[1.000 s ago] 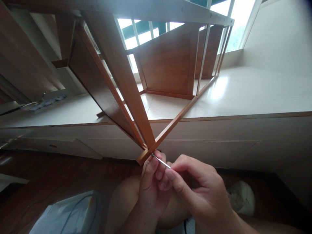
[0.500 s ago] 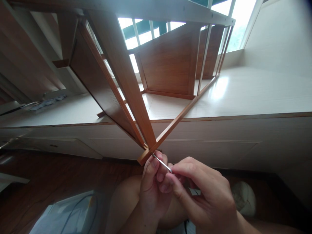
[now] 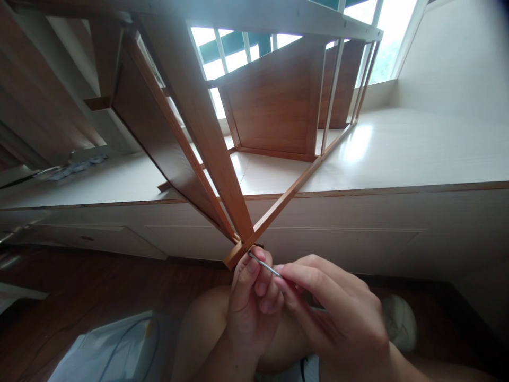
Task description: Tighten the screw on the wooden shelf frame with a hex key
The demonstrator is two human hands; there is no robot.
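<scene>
A brown wooden shelf frame [image 3: 207, 143] lies tilted over the edge of a white platform [image 3: 397, 154], its corner joint [image 3: 238, 253] jutting toward me. A thin metal tool [image 3: 264, 263], like a hex key, points into that corner. My left hand [image 3: 250, 307] is curled just under the joint, fingertips steadying the tool's shaft. My right hand [image 3: 338, 318] pinches the tool's near end between thumb and forefinger. My bare knee lies below both hands.
Drawer fronts [image 3: 99, 239] run under the white platform. A dark wooden floor [image 3: 79, 297] spreads at left, with a clear plastic bag [image 3: 115, 350] on it. A pale round object [image 3: 400, 318] lies at right. Windows stand behind the frame.
My right hand has shifted slightly right and rotated on the tool. The left hand and the frame stay where they were.
</scene>
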